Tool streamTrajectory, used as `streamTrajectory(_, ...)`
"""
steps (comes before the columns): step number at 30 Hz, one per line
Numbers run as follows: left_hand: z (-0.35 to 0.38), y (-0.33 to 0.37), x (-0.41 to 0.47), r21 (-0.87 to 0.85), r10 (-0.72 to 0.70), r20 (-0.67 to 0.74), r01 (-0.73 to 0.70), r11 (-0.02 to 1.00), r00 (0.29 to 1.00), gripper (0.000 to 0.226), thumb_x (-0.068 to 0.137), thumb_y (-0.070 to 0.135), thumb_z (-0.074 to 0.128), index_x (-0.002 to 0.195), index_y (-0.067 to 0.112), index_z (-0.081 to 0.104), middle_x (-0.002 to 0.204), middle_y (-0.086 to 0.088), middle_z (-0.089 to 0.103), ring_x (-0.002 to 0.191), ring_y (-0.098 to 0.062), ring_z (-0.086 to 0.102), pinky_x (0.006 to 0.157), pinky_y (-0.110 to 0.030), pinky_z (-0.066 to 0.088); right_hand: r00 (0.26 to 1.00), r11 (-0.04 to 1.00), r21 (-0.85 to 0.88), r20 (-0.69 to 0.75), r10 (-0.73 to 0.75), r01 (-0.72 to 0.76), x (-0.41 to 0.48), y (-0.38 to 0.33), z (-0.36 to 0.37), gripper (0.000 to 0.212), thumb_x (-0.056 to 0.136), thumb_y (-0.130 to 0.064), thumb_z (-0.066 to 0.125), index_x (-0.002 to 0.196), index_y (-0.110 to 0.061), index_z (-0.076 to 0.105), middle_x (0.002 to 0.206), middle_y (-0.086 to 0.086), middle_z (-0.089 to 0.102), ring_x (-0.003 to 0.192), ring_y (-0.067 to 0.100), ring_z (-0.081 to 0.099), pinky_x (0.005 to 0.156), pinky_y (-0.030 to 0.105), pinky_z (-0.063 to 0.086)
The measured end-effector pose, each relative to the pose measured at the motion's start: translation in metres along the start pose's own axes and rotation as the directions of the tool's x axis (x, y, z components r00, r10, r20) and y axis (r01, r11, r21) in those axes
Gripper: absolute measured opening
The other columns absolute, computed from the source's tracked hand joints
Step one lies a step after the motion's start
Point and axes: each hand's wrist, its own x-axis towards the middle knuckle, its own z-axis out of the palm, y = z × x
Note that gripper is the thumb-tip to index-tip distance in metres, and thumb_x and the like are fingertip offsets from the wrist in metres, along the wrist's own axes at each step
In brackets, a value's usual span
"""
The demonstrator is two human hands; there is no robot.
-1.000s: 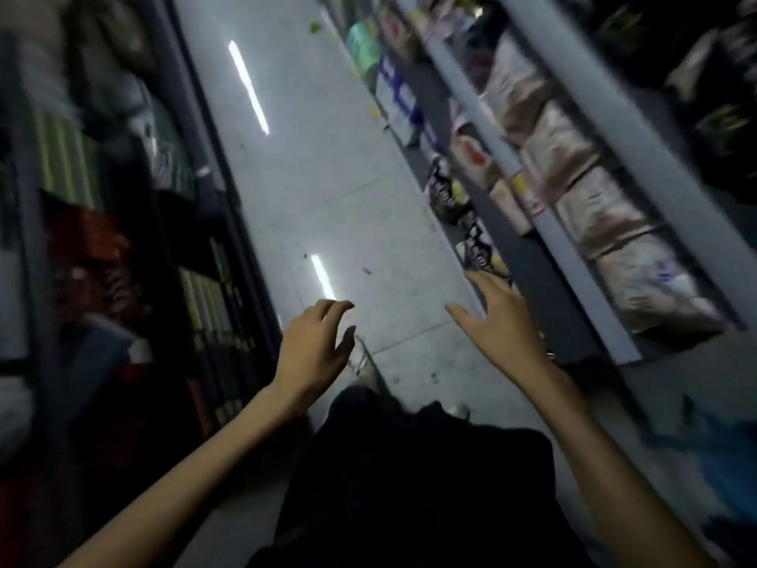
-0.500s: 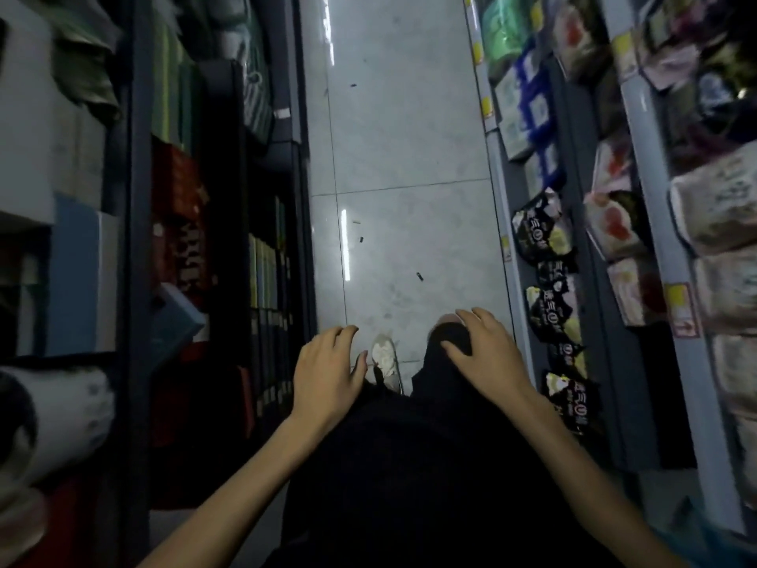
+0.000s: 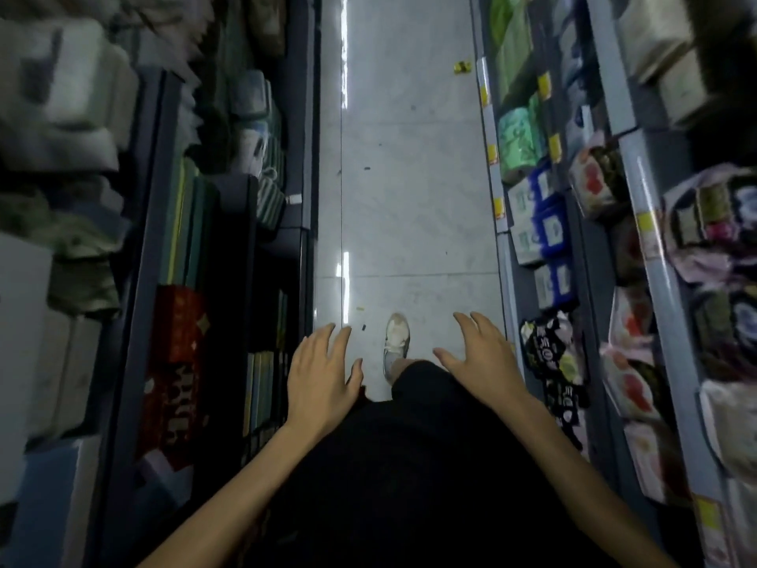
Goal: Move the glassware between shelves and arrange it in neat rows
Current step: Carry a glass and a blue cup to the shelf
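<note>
No glassware in view, only packed goods on shelves [image 3: 651, 207] either side of aisle. Prob fragile, stiff, slick: grip round body w/ whole hand, not rim. Left hand [image 3: 321, 379] & right hand [image 3: 483, 362] out front, palms down over floor [image 3: 409, 198], fingers spread, holding nothing.

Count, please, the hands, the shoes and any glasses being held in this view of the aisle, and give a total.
hands: 2, the left hand and the right hand, both spread and empty
shoes: 1, a white shoe on the floor tiles
glasses held: 0
total: 3
</note>
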Motion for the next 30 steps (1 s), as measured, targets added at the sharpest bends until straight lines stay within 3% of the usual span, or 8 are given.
streamTrajectory(6, -0.035, 0.006, 0.118, -0.018, -0.001, -0.028, 0.000, 1.000, 1.000, 0.051, 0.093, 0.034, 0.068, 0.139, 0.013, 0.056, 0.135, -0.013, 0.061, 0.124, -0.029, 0.060, 0.105, -0.045, 0.051, 0.998, 0.999, -0.018, -0.022, -0.052, 0.051, 0.112, -0.037, -0.065, 0.079, 0.096, -0.059, 0.058, 0.158, -0.016, 0.034, 0.163, 0.013, 0.034, 0.151, 0.029, 0.031, 0.124, 0.043, 0.028)
streamTrajectory(10, -0.055, 0.005, 0.203, -0.102, -0.003, -0.053, -0.002, 0.995, 0.999, 0.054, 0.092, 0.028, 0.070, 0.141, 0.016, 0.054, 0.132, -0.007, 0.061, 0.119, -0.023, 0.059, 0.102, -0.040, 0.051, 0.999, 0.997, -0.061, 0.024, -0.045, 0.047, 0.179, -0.053, -0.093, 0.080, 0.097, -0.061, 0.056, 0.160, -0.019, 0.030, 0.166, 0.012, 0.028, 0.153, 0.029, 0.026, 0.126, 0.043, 0.022)
streamTrajectory(16, -0.069, -0.024, 0.349, -0.066, 0.007, -0.057, -0.011, 0.998, 0.998, 0.050, 0.091, 0.027, 0.070, 0.137, 0.011, 0.058, 0.132, -0.011, 0.061, 0.120, -0.028, 0.059, 0.102, -0.042, 0.050, 0.997, 0.996, -0.077, 0.078, -0.028, 0.034, 0.300, -0.087, -0.131, 0.080, 0.097, -0.060, 0.056, 0.161, -0.020, 0.028, 0.168, 0.013, 0.024, 0.154, 0.030, 0.023, 0.127, 0.044, 0.017)
streamTrajectory(21, -0.109, -0.053, 0.494, -0.076, 0.052, -0.018, -0.054, 0.996, 0.998, 0.051, 0.096, 0.033, 0.063, 0.142, 0.013, 0.054, 0.138, -0.010, 0.058, 0.122, -0.029, 0.058, 0.102, -0.044, 0.051, 0.999, 0.993, -0.117, -0.025, -0.020, 0.017, 0.409, -0.134, -0.197, 0.074, 0.099, -0.052, 0.059, 0.158, -0.016, 0.034, 0.163, 0.019, 0.031, 0.151, 0.037, 0.029, 0.126, 0.048, 0.019)
streamTrajectory(24, -0.136, -0.060, 0.572, -0.040, 0.142, -0.002, -0.142, 0.989, 0.990, 0.050, 0.097, 0.033, 0.063, 0.143, 0.015, 0.054, 0.138, -0.010, 0.059, 0.120, -0.028, 0.060, 0.099, -0.043, 0.053, 0.995, 0.999, -0.038, -0.099, 0.019, -0.023, 0.464, -0.163, -0.238, 0.071, 0.100, -0.050, 0.059, 0.158, -0.018, 0.035, 0.164, 0.017, 0.031, 0.151, 0.035, 0.030, 0.125, 0.046, 0.022)
streamTrajectory(30, -0.178, -0.050, 0.711, 0.016, 0.287, 0.029, -0.287, 0.958, 0.958, 0.048, 0.100, 0.037, 0.060, 0.143, 0.017, 0.054, 0.135, -0.006, 0.060, 0.105, -0.026, 0.066, 0.084, -0.042, 0.057, 0.982, 0.998, 0.036, -0.183, 0.053, -0.048, 0.555, -0.196, -0.313, 0.067, 0.103, -0.047, 0.052, 0.161, -0.024, 0.028, 0.169, 0.010, 0.023, 0.155, 0.028, 0.022, 0.124, 0.039, 0.023)
